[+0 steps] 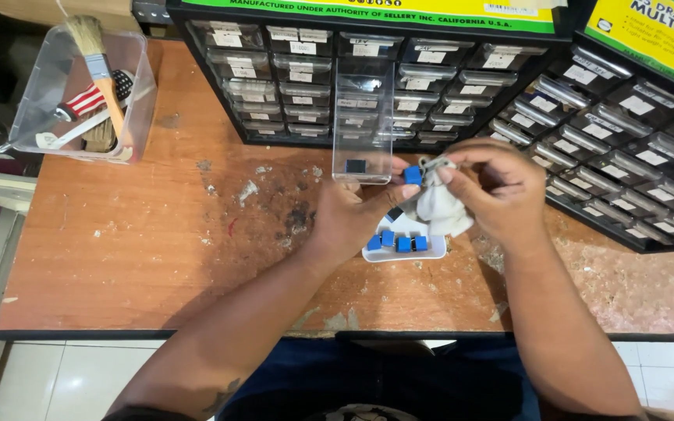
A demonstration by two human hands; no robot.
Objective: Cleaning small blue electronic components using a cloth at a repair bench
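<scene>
My left hand (352, 214) pinches a small blue cube-shaped part (413, 175) between thumb and fingertips. My right hand (491, 187) grips a crumpled white cloth (440, 204) and presses it against that blue part. Just below both hands lies a small white tray (399, 251) with several more blue parts (396, 241) in a row. A clear plastic drawer (362, 125) is pulled out of the cabinet right behind my left hand, with one dark blue part (356, 165) at its front end.
A black small-parts cabinet (329, 78) with many clear drawers lines the back, and a second one (633, 132) stands angled at the right. A clear bin (79, 90) with a paintbrush sits at the back left. The worn wooden tabletop (142, 249) ends at a dark front edge.
</scene>
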